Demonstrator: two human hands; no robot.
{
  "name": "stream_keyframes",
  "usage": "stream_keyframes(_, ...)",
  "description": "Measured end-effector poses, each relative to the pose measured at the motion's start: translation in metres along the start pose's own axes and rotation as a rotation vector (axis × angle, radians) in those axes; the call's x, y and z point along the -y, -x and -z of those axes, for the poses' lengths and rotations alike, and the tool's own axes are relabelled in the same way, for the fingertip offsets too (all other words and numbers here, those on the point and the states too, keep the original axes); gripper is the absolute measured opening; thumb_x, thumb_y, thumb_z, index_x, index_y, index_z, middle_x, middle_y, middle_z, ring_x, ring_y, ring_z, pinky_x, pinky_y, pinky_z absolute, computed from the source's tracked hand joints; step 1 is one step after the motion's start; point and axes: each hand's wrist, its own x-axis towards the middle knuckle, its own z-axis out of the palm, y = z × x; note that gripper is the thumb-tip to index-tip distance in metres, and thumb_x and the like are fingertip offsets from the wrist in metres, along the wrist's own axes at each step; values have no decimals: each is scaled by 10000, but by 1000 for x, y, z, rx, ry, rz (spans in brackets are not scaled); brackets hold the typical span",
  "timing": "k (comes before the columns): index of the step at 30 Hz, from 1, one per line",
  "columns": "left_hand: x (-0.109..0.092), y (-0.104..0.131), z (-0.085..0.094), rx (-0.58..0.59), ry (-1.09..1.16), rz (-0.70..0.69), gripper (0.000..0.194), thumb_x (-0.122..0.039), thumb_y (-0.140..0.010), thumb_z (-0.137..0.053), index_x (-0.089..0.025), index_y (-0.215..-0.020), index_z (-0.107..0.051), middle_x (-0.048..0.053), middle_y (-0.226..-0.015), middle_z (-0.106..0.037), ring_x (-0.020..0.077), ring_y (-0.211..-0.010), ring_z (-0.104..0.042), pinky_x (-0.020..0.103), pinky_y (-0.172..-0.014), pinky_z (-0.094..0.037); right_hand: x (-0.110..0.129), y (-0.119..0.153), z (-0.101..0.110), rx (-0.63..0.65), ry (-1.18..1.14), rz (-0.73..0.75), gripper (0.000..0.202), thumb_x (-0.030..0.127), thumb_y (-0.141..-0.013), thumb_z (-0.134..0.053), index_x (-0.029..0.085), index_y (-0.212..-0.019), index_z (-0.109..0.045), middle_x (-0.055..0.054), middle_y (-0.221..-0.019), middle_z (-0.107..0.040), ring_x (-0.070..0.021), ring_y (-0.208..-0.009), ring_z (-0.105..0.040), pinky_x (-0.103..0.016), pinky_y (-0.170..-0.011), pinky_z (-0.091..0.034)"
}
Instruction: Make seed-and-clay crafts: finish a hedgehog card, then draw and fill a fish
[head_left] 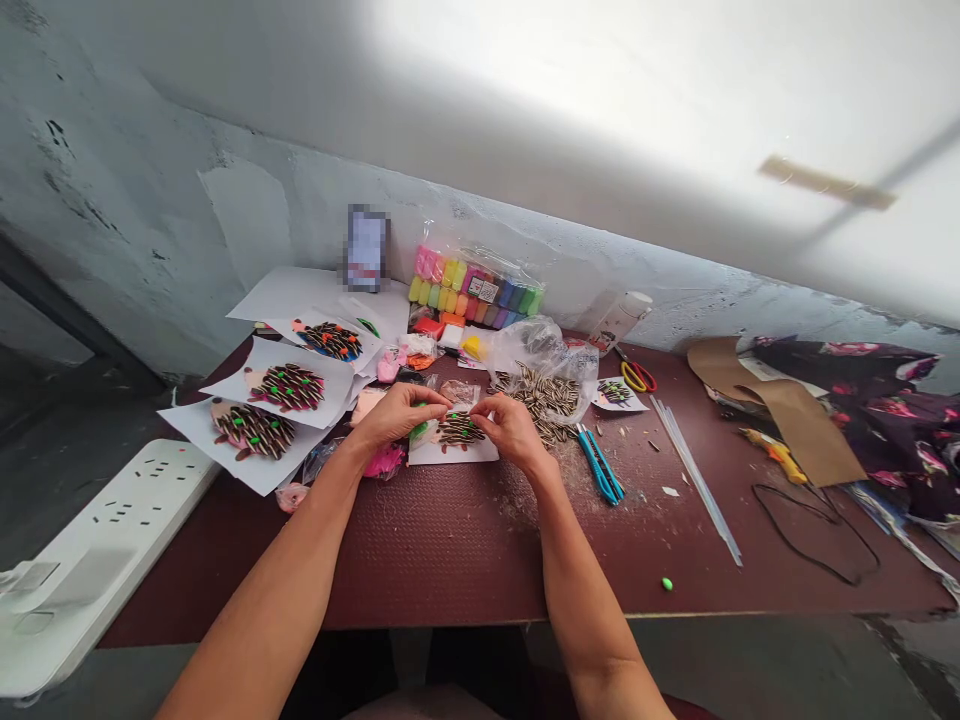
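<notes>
A white card (450, 458) with a hedgehog figure (459, 430), covered in dark striped spines with green dots, lies on the dark red table. Over its left side, my left hand (397, 415) is closed with the fingertips pinched together; anything between them is too small to make out. My right hand (511, 428) is also closed in a pinch, at the card's right side, and its fingertips hide what they may hold. Something green in clear wrap (420, 431) shows just below my left fingers. Bright pink clay (385, 461) sits beside my left wrist.
Finished-looking hedgehog cards (289, 388) overlap at left. Striped spines (541, 395) spill from a plastic bag (529, 342). Rightward are a blue cutter (598, 466), scissors (637, 377), glue sticks (697, 485), a yellow glue gun (784, 460) and a green clay ball (667, 584). A power strip (112, 560) stands left.
</notes>
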Motion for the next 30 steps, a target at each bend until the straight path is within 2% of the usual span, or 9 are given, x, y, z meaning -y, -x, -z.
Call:
stream_keyframes(6, -3, 1, -1, 45, -31, -45, 426, -572, -703, -745, -149, -732, -787, 67, -762, -742, 184, -745, -615, 284, -713, -474, 18, 1, -16, -112, -202, 131, 33, 234, -845, -750, 203, -838, -742, 17, -769, -649, -106, -660, -525, -250, -734, -430)
stream_keyframes(9, -5, 2, -1, 62, -24, -52, 485, -624, -703, -736, -143, -733, -788, 49, -736, -718, 172, -718, -584, 262, -668, -443, 24, 1, -24, -155, -216, 160, 81, 234, -833, -773, 190, -801, -713, 21, -765, -634, -98, -665, -524, -257, -768, -439)
stream_keyframes(13, -5, 2, -2, 92, -28, -56, 520, -656, -719, -710, -140, -692, -767, 27, -668, -659, 156, -671, -535, 250, -622, -406, 24, -1, -28, -201, -221, 168, 116, 220, -830, -766, 186, -768, -674, 16, -771, -621, -108, -676, -527, -254, -722, -436)
stream_keyframes(18, -3, 1, -3, 93, -37, -92, 525, -660, -747, -678, -143, -700, -750, 36, -697, -651, 160, -688, -531, 252, -635, -417, 20, -1, -26, -190, -227, 209, 105, 164, -854, -701, 190, -754, -678, 3, -769, -632, -117, -673, -526, -253, -698, -435)
stream_keyframes(23, -1, 1, -3, 138, -98, -102, 528, -656, -786, -627, -145, -701, -725, 35, -693, -637, 163, -684, -525, 250, -612, -410, 16, -1, -24, -166, -208, 189, 85, 197, -860, -682, 192, -776, -693, -12, -786, -657, -123, -672, -524, -251, -676, -425)
stream_keyframes(27, -2, 2, -2, 162, -137, -108, 517, -641, -794, -607, -153, -641, -686, 39, -693, -641, 168, -701, -527, 261, -642, -418, 11, -1, -21, -117, -170, 132, 117, 275, -884, -663, 198, -808, -707, -1, -785, -681, -113, -660, -524, -247, -708, -437)
stream_keyframes(30, -4, 3, -1, 107, -126, -81, 487, -629, -765, -636, -155, -696, -722, 44, -728, -670, 171, -724, -545, 270, -684, -430, 8, 0, -16, -81, -111, 63, 114, 257, -880, -659, 198, -798, -713, 5, -773, -689, -116, -675, -543, -260, -760, -448)
